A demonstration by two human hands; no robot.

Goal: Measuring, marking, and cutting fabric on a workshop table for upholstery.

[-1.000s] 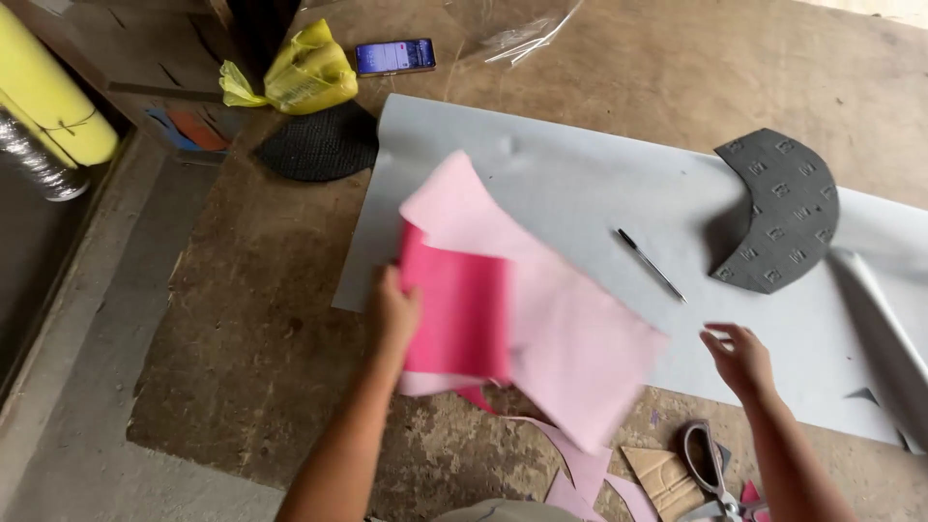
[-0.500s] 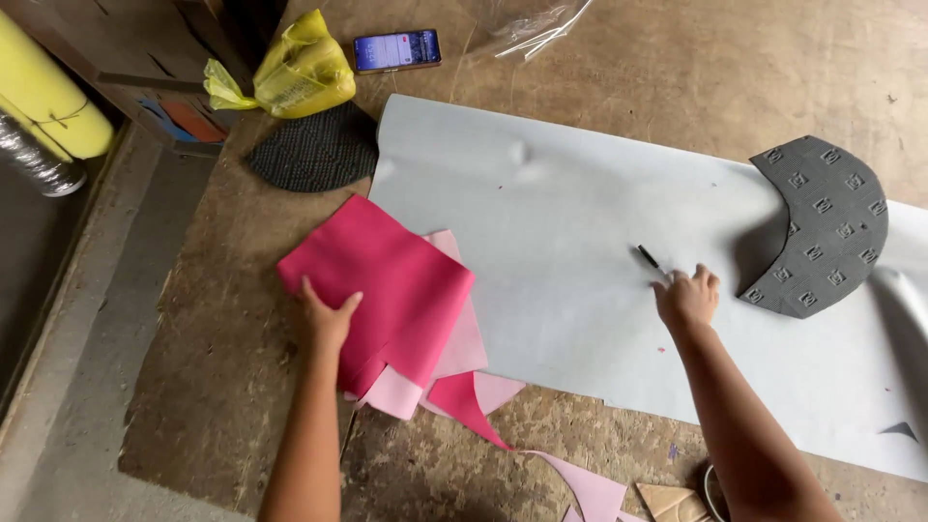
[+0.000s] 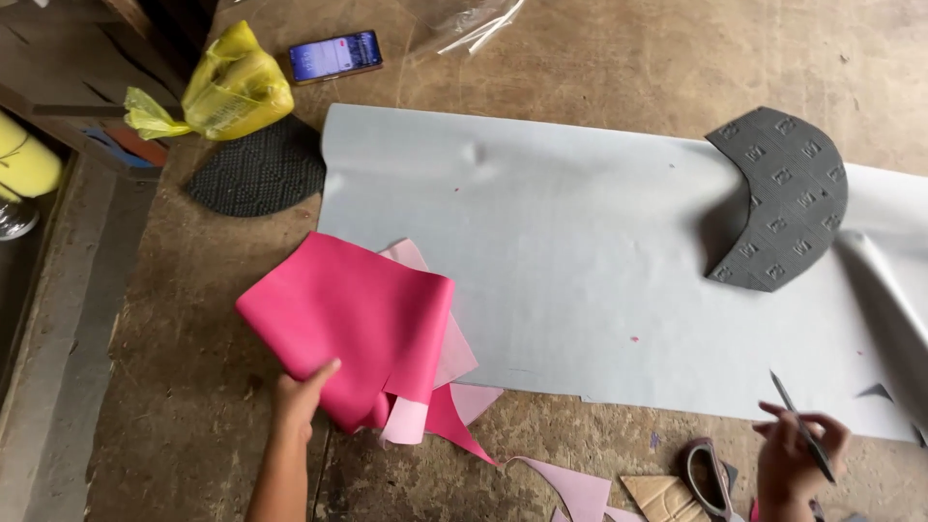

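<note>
Pink sheet material [image 3: 353, 324] lies folded over itself at the near left edge of the big pale grey sheet [image 3: 580, 261], half on that sheet and half on the bare brown work surface [image 3: 174, 367]. The left hand [image 3: 302, 396] presses on its lower corner, thumb on top and fingers tucked underneath, so it is closed on the material rather than just resting there. The right hand [image 3: 797, 454] sits low at the near right, fingers pinched around a thin dark pen [image 3: 797, 420] whose tip points up toward the grey sheet.

Judging by how things lie, the work is early – the grey sheet looks almost unmarked apart from a few tiny pink flecks and a small notch at its near edge, and the pink piece is not yet spread flat. Offcuts show some cutting is done: pale pink scraps [image 3: 570, 488] trail along the near edge beside a pair of scissors [image 3: 706, 474].

The pink piece itself is bright magenta on its face with a paler pink backing showing at the turned corners – smooth, supple and softly creased. A dark grey curved textured piece [image 3: 783, 198] rests on the far right of the grey sheet
</note>
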